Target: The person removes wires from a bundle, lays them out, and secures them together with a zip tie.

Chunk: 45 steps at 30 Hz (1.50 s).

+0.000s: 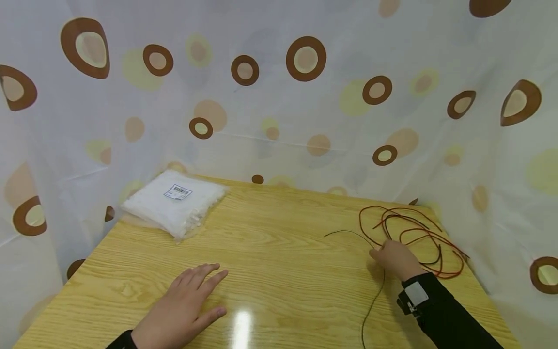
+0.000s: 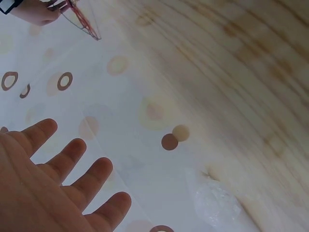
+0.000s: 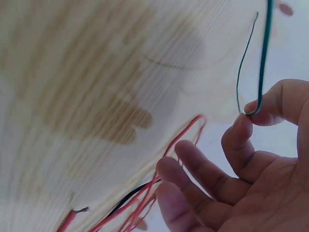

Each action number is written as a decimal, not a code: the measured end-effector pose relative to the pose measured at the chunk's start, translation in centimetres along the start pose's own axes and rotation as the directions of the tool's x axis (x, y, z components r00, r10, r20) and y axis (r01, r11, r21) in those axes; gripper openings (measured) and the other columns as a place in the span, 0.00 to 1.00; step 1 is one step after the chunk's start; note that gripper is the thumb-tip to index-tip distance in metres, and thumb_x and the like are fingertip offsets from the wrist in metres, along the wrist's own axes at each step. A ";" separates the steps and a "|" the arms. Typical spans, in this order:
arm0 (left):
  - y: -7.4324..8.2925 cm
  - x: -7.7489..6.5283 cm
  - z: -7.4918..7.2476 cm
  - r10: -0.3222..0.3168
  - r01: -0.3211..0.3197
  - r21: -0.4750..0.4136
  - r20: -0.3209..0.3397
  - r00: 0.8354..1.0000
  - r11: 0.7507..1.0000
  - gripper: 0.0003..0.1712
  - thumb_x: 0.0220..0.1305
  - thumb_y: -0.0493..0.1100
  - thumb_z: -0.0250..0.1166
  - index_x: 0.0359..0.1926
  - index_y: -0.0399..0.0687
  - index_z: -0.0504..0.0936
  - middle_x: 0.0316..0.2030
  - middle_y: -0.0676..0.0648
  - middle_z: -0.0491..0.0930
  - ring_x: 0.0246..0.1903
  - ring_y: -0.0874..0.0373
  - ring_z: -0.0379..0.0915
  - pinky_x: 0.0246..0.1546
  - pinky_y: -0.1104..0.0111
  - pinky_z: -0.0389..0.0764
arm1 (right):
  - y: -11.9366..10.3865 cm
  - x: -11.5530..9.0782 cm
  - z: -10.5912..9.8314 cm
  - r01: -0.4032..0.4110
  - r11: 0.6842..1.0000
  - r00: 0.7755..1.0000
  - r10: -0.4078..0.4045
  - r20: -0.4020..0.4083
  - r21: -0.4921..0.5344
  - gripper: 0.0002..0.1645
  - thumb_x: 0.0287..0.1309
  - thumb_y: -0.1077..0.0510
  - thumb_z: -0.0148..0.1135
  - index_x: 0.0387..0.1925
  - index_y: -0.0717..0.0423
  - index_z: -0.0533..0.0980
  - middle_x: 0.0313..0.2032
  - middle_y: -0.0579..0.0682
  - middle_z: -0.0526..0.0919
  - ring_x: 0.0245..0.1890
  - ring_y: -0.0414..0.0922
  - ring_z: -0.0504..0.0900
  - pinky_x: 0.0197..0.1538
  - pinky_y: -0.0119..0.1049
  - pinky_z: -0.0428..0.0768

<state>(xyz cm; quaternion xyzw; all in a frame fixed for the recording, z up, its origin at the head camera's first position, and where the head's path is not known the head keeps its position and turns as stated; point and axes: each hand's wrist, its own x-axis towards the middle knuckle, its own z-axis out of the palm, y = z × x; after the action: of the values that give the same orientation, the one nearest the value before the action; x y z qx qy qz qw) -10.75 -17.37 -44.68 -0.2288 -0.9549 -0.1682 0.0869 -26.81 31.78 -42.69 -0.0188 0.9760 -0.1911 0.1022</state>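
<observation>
Between thumb and forefinger, my right hand (image 1: 395,259) pinches a thin green wire (image 3: 264,53), which looks dark in the head view. One end of it reaches out to the left; the other part hangs down toward the near edge. Just beyond that hand lie loose coils of red wire (image 1: 361,224) and black wire (image 1: 440,257). The other fingers of the right hand are loosely bent, near the red strands in the right wrist view. My left hand (image 1: 178,305) hovers over the near left of the table, fingers spread, holding nothing.
A clear plastic package (image 1: 174,203) of white items with a barcode label (image 1: 178,192) lies at the back left of the wooden table (image 1: 279,242). A white curtain (image 1: 270,106) with brown and yellow circles surrounds the table at the back and sides.
</observation>
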 end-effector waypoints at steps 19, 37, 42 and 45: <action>0.0 -0.4 -0.9 -0.013 0.013 -0.003 -0.002 1.000 1.000 0.37 0.74 0.63 0.62 0.75 0.52 0.71 0.72 0.44 0.71 0.70 0.44 0.70 0.68 0.40 0.72 | -14.2 -1.0 5.9 0.495 0.848 0.861 -0.508 -0.025 -0.188 0.11 0.67 0.61 0.65 0.26 0.50 0.78 0.31 0.45 0.77 0.29 0.41 0.71 0.37 0.39 0.74; -0.5 -0.4 -1.3 -0.020 0.020 0.014 -0.002 1.000 1.000 0.36 0.75 0.64 0.60 0.76 0.53 0.71 0.72 0.45 0.71 0.70 0.45 0.69 0.69 0.43 0.71 | -22.9 2.4 11.8 0.637 0.682 0.738 -0.674 0.029 -0.360 0.14 0.66 0.62 0.65 0.23 0.51 0.79 0.25 0.46 0.74 0.26 0.41 0.70 0.35 0.35 0.72; -0.8 -0.4 -0.8 -0.007 0.007 0.000 0.019 1.000 1.000 0.37 0.75 0.65 0.60 0.76 0.54 0.70 0.72 0.46 0.70 0.70 0.45 0.69 0.68 0.43 0.72 | -23.4 2.7 12.0 0.614 0.702 0.762 -0.646 0.041 -0.361 0.13 0.68 0.60 0.65 0.26 0.51 0.79 0.26 0.45 0.75 0.27 0.41 0.71 0.36 0.36 0.73; -1.1 -0.4 -0.8 0.013 -0.013 0.009 0.034 0.999 1.000 0.37 0.75 0.65 0.60 0.76 0.53 0.71 0.72 0.46 0.71 0.69 0.46 0.71 0.66 0.44 0.74 | -23.7 2.5 11.4 0.606 0.736 0.784 -0.617 0.069 -0.300 0.10 0.70 0.59 0.63 0.29 0.51 0.80 0.28 0.46 0.77 0.29 0.42 0.73 0.37 0.37 0.75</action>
<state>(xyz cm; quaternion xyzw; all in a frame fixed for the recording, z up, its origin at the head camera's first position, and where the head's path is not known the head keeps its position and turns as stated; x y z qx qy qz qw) -10.86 -18.74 -44.36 -0.2376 -0.9554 -0.1594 0.0725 -26.99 5.40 -44.59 -0.3504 0.9345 -0.0607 0.0123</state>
